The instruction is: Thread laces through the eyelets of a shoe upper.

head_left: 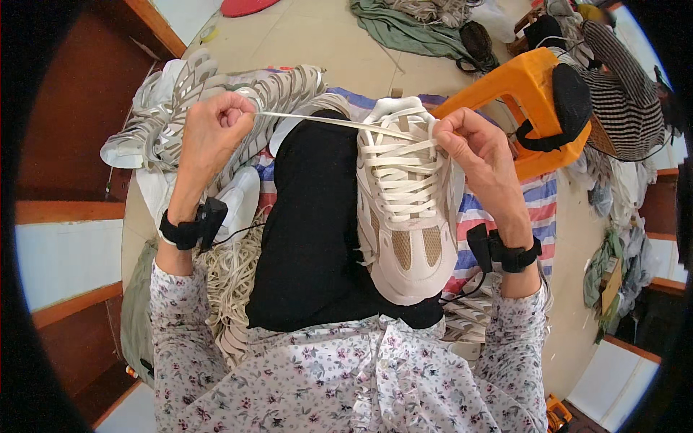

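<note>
A cream and beige sneaker (412, 249) lies on my lap over black cloth, its toe toward me and its collar pointing away. Flat off-white laces criss-cross up its front. One shoelace (317, 119) runs taut from the upper eyelets out to the left. My left hand (215, 131), closed in a fist, grips that lace's far end. At the right side of the shoe's top eyelets, my right hand (476, 148) is closed with thumb and forefinger pinched by the lacing. Exactly what sits in that pinch is partly hidden.
Stacked shoe uppers (173, 130) lie at the left, above a heap of loose laces (234, 289). An orange plastic stool (491, 86) stands at the right with a black pad on it. A striped sheet (541, 209) covers the floor. Green cloth (404, 29) lies farther off.
</note>
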`<state>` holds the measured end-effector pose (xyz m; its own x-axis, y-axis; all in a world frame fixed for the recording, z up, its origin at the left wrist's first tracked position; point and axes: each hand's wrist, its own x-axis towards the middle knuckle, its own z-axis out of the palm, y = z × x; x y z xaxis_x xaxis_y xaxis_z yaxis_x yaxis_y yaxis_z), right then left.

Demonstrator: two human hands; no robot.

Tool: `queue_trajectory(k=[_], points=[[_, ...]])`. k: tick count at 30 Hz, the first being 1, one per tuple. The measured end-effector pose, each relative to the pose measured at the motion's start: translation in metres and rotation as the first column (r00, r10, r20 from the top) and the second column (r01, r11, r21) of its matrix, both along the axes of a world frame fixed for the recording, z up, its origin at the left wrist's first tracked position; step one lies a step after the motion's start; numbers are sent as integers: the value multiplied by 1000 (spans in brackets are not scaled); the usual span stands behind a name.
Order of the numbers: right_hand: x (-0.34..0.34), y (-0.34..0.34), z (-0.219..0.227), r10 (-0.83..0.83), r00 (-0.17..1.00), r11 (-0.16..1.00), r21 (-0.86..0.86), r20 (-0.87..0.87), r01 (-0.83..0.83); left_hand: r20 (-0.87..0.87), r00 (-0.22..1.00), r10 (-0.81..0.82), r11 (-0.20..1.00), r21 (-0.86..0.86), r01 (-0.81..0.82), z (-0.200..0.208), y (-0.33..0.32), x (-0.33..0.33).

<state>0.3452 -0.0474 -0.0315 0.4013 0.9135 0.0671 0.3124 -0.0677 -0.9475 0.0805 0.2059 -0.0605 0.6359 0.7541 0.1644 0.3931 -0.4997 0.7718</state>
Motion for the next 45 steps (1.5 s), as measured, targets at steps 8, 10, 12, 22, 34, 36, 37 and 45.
queue_trajectory(k=[8,10,12,22,34,36,37,45], points=[[13,-5,-4,54,950,998,25,-307,-49,-2,1000,7,999,-39,-7,0,-14,-5],[12,-8,1,31,954,999,29,-298,-23,46,998,37,999,-26,-36,3,-20,-8],[12,-13,1,14,956,999,32,-292,-5,29,998,51,998,-29,-50,9,-25,-11],[6,-32,-10,-21,999,996,90,-44,25,53,991,-125,992,16,125,24,-57,14],[7,-26,-29,-52,997,991,121,-62,59,90,883,-460,878,190,439,12,-77,91],[7,-26,-29,-51,996,989,136,-75,60,79,879,-470,871,201,447,11,-77,95],[7,-26,-29,-42,994,988,144,-98,56,68,881,-468,874,183,450,11,-77,97],[5,-28,-30,-42,990,984,164,-132,64,128,856,-500,828,359,430,1,-69,107]])
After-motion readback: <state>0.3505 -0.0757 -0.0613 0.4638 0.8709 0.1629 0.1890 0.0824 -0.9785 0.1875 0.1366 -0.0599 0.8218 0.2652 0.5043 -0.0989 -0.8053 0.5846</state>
